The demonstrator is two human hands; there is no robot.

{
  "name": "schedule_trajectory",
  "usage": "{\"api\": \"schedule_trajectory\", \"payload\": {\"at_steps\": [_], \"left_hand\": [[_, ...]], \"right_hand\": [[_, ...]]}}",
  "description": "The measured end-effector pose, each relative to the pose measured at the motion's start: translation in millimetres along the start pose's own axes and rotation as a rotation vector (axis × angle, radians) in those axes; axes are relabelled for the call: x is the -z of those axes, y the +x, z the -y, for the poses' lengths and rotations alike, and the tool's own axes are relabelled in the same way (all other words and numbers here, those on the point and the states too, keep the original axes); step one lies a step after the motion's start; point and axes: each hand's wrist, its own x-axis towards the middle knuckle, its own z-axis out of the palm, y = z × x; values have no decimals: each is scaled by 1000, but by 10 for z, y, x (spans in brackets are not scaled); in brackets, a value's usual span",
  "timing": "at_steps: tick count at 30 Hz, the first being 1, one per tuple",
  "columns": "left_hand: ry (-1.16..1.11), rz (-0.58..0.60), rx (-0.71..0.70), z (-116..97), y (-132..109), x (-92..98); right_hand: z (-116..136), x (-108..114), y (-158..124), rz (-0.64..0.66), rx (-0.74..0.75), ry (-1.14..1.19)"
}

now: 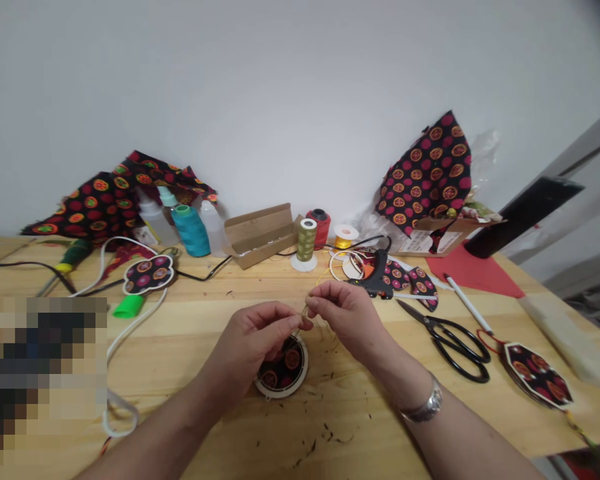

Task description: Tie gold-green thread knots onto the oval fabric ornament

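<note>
My left hand (260, 333) and my right hand (347, 317) meet above the middle of the table. Both pinch a thin olive-tan cord (306, 311) between thumb and fingertips; the fingers partly cover it. Just below my left hand is a round piece (291, 363) with a white rim and dark patterned fabric inside, its upper left part hidden by that hand. I cannot tell whether the cord is fastened to it. A silver bracelet circles my right wrist.
Black-handled scissors (453, 340) and an octagonal fabric piece (537, 375) lie to the right. Behind my hands stand an olive thread spool (307, 243), a black glue gun (377, 279) and an open cardboard box (260, 237). White cable (111, 343) runs along the left, near a flower-shaped piece (149, 274).
</note>
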Motion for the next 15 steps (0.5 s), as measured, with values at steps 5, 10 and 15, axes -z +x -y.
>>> {"api": "schedule_trajectory", "payload": {"at_steps": [5,10,15], "left_hand": [[97,12,31,-15,-14,-6],[346,16,-189,-9,-29,-33],[581,71,-372,29,-33,-45]], "right_hand": [[27,-6,-9,-10,-42,18],[11,-4,-24,44,-114,182],[21,16,-33,130,-155,380]]}}
